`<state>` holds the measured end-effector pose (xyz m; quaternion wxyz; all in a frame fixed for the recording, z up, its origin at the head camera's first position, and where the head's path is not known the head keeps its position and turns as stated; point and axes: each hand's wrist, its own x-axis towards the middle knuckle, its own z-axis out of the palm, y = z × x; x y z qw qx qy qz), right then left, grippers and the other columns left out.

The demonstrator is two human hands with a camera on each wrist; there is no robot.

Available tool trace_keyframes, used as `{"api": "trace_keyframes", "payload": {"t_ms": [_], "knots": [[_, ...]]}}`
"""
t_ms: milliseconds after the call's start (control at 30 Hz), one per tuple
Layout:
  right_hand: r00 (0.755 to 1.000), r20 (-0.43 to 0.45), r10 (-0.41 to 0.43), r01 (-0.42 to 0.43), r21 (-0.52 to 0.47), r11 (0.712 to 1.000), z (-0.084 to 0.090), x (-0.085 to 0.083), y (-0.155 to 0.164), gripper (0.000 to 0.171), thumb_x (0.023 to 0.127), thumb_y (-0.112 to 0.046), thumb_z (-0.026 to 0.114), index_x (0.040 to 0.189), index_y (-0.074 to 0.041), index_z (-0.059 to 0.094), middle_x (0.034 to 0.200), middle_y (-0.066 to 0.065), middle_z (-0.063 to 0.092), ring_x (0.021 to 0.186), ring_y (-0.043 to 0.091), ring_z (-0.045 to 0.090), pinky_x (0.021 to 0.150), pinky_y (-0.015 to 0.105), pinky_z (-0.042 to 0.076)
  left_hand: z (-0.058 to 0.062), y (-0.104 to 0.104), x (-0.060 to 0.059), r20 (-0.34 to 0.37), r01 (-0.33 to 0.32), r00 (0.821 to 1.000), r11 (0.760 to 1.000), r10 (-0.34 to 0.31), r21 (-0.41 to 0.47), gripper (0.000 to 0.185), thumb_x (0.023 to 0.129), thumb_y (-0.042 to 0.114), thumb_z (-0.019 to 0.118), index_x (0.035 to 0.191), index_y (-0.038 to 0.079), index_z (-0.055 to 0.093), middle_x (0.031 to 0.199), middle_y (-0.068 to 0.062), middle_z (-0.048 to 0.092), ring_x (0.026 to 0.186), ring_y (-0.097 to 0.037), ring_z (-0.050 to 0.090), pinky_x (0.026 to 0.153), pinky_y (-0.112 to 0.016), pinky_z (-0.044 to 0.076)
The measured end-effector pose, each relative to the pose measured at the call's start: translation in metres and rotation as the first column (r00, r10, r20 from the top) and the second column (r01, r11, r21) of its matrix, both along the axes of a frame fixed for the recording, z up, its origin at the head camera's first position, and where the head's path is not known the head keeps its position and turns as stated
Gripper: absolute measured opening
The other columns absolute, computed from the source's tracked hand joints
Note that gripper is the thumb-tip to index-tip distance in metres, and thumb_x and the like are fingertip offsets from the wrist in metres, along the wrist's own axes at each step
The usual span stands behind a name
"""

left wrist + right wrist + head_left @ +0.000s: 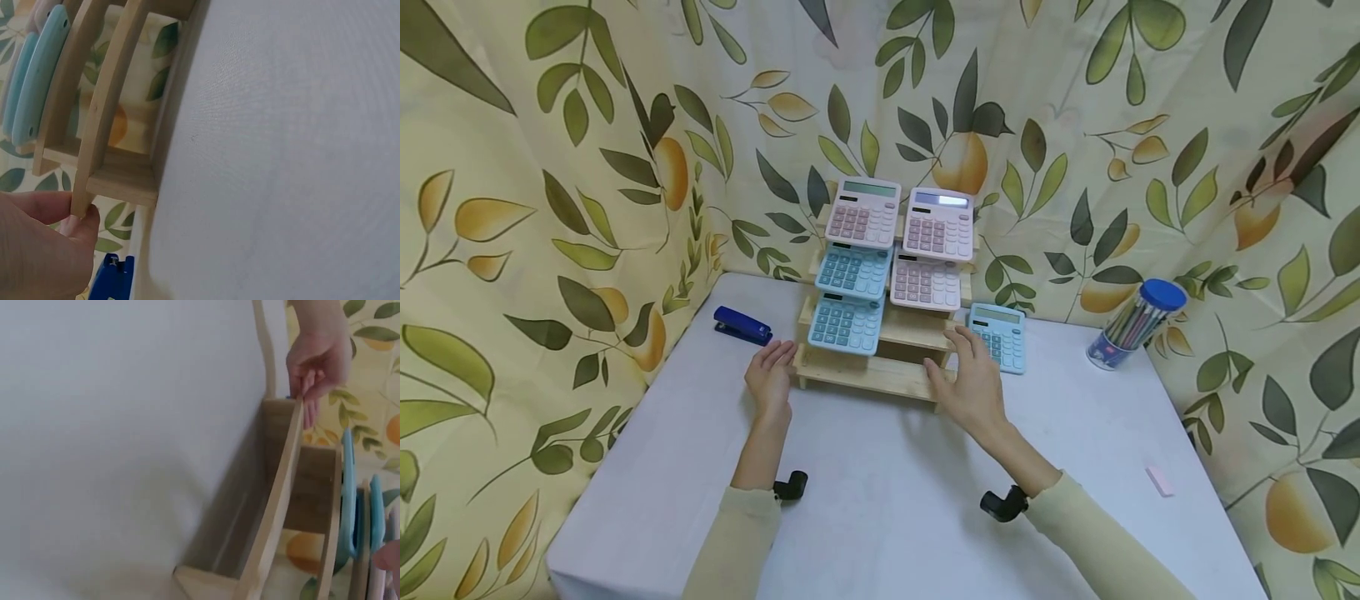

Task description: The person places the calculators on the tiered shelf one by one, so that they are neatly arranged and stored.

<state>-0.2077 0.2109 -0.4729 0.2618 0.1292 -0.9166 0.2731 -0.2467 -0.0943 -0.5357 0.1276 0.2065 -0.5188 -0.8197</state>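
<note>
I am bracing my left hand (pixel 770 377) and right hand (pixel 970 382), fingers straight, against the near ends of the wooden rack (pixel 880 371) at the table's (pixel 880 500) far side; stiff, light, but its calculators (pixel 857 271) could slide.

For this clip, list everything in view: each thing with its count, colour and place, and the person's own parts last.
Stepped wooden display rack: one, pale wood, back middle of the table.
Pink desk calculators: three, on the rack, two on the top step, one below at right.
Blue desk calculators on the rack: two, light blue, left side, middle and bottom steps.
Blue desk calculator on the table: one, right of the rack.
Blue stapler: one, left of the rack.
Clear pencil tub with blue lid: one, far right.
Pink eraser: one, right near edge.
White-covered table: one.
Leaf-print curtain: all round.
Left hand: at the rack's left end.
Right hand: at the rack's right front.
</note>
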Motion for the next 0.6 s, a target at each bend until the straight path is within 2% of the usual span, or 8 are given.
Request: {"api": "trace_keyframes", "payload": {"t_ms": [333,600], "knots": [[0.997,0.038,-0.069,0.067,0.051,0.996,-0.001,-0.01,0.031,0.055,0.098,-0.033,0.07,0.14,0.001,0.058,0.145,0.024,0.055,0.135,0.045,0.051,0.109,0.069,0.043,0.001,0.001,0.001,0.002,-0.003,1.0,1.0,0.003,-0.003,0.065,0.083,-0.027,0.047,0.145,-0.006,0.048,0.137,-0.023,0.063,0.127,-0.028,0.065,0.108,-0.03,0.053],[0.984,0.086,-0.159,0.151,0.093,0.984,-0.009,-0.026,0.055,0.051,0.104,-0.031,0.06,0.141,0.003,0.056,0.146,0.028,0.052,0.136,0.048,0.048,0.108,0.072,0.039,0.0,0.001,-0.001,0.007,-0.007,1.0,1.0,0.007,0.003,0.066,0.083,-0.027,0.047,0.145,-0.005,0.049,0.138,-0.023,0.063,0.128,-0.029,0.065,0.107,-0.029,0.054]]}}
